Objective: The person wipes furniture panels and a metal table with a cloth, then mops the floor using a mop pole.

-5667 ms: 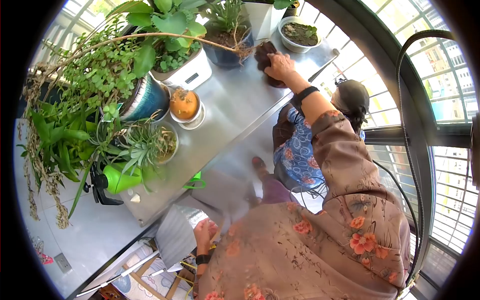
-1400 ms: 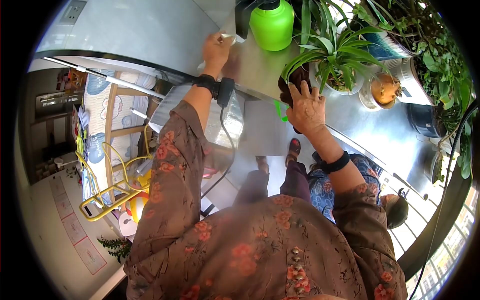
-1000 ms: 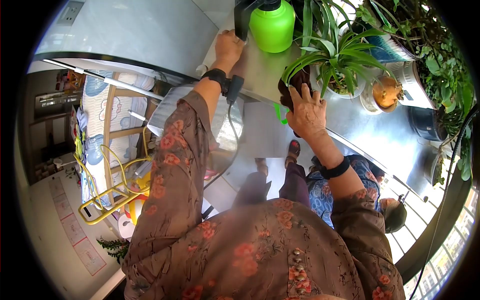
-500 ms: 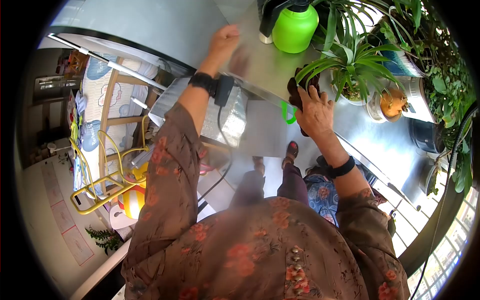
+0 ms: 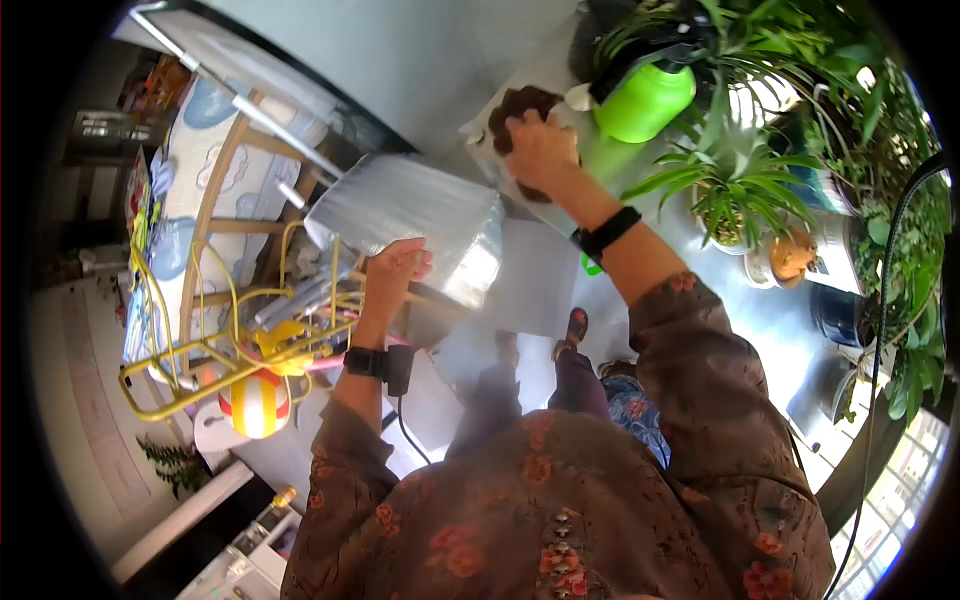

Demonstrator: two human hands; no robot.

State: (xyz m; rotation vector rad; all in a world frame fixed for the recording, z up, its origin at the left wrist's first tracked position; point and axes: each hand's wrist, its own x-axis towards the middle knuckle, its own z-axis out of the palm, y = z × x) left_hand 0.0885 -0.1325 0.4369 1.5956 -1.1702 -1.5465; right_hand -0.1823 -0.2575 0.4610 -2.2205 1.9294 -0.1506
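My right hand [image 5: 543, 153] presses a crumpled dark brown cloth [image 5: 527, 103] onto the pale metal-looking countertop [image 5: 590, 222], its fingers curled over the cloth. Just right of that hand stands a bright green spray bottle [image 5: 648, 103] with a black top. Lower and to the left, my left hand [image 5: 396, 270] hangs in the air with its fingers curled in and nothing visible in them. It is nearest to a box-like thing covered in silver foil [image 5: 415, 215].
Potted plants [image 5: 735, 185] crowd the right side, one beside an orange-brown pot [image 5: 793, 258]. At left are a yellow metal frame [image 5: 190, 385], a striped ball [image 5: 255, 405] and a wooden-framed chair [image 5: 215, 190]. A cable [image 5: 885, 270] hangs at far right.
My right hand has slid the cloth leftward and away from me along the counter, to the left of the green bottle. My left hand has dropped back toward my body, and the view has shifted.
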